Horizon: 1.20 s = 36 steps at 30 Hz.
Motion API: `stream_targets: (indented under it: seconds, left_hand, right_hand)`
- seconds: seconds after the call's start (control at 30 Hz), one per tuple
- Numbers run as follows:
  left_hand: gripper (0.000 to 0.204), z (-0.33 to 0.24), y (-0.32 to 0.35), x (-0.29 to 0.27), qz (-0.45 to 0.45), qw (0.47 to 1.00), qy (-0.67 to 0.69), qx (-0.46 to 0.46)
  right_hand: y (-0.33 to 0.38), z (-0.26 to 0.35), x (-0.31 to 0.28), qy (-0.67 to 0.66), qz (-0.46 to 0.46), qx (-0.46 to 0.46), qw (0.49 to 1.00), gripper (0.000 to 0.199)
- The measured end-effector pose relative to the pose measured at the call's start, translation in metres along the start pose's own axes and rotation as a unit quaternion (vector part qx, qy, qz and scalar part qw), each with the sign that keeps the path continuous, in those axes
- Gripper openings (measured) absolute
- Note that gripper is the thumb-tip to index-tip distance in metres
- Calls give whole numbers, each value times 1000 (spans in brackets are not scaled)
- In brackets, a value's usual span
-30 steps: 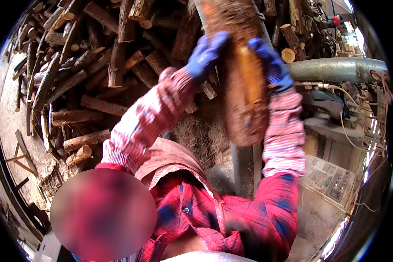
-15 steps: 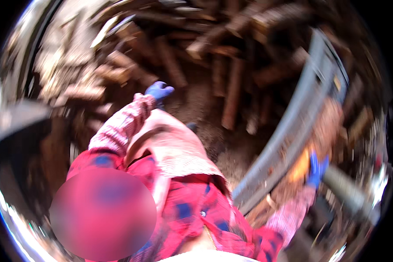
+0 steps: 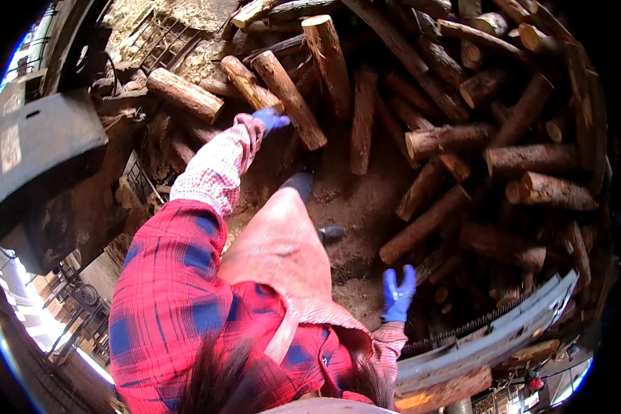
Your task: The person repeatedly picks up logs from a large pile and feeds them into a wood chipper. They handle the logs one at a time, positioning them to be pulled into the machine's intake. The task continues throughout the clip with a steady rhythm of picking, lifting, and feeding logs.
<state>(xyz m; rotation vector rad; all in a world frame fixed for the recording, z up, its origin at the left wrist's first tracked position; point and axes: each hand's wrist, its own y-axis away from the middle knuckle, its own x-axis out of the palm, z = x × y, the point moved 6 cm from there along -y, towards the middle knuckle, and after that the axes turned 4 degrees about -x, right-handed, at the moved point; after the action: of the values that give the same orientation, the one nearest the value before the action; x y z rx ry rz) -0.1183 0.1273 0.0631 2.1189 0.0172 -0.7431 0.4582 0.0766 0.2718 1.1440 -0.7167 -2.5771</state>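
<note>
My left hand (image 3: 271, 119), in a blue glove, reaches forward over the near ends of several cut logs. A short peeled log (image 3: 252, 84) and a longer bark-covered log (image 3: 289, 101) lie right by it; whether the fingers touch either is unclear. Those fingers look stretched out, with nothing seen in them. Lower right, my right hand (image 3: 397, 295), gloved in blue too, is held over the floor with thumb and fingers spread and nothing in it. The nearest log (image 3: 425, 225) to it lies just ahead.
A large pile of logs (image 3: 448, 141) spreads ahead and to the right. Behind my right hand runs a grey metal rail (image 3: 486, 353) with a chain along it and a log (image 3: 448, 390) beside it. A dark metal machine housing (image 3: 45, 148) stands at the left.
My view has swung to the right, so the rail now sits at the lower right. My right hand, earlier beside a log past the rail, is now on the rail's near side.
</note>
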Motion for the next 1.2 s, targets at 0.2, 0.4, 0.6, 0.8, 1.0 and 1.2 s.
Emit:
stream_targets:
  seconds: [0.2, 0.4, 0.6, 0.8, 1.0, 1.2]
  left_hand:
    - [80, -84, -252, -110, -156, 978, 26, 135]
    - [75, -118, -374, -135, -158, 979, -109, 73]
    - [75, -111, -332, -121, -199, 966, -88, 139]
    - [78, -112, -121, -31, -197, 951, -109, 214]
    - [75, -128, 72, 58, 36, 953, -26, 298]
    - [88, -185, 125, 66, 165, 775, -157, 589]
  right_hand:
    - [-75, 19, 170, -88, 225, 116, 963, 66]
    - [-218, 65, 281, -240, 190, 99, 947, 55]
    - [-314, 148, 414, -714, 246, 291, 587, 96]
    - [-346, 174, 471, -765, 134, 241, 583, 93]
    - [-220, 64, 393, -792, 175, 169, 560, 51]
    - [-68, 95, 191, -687, 279, 427, 518, 46]
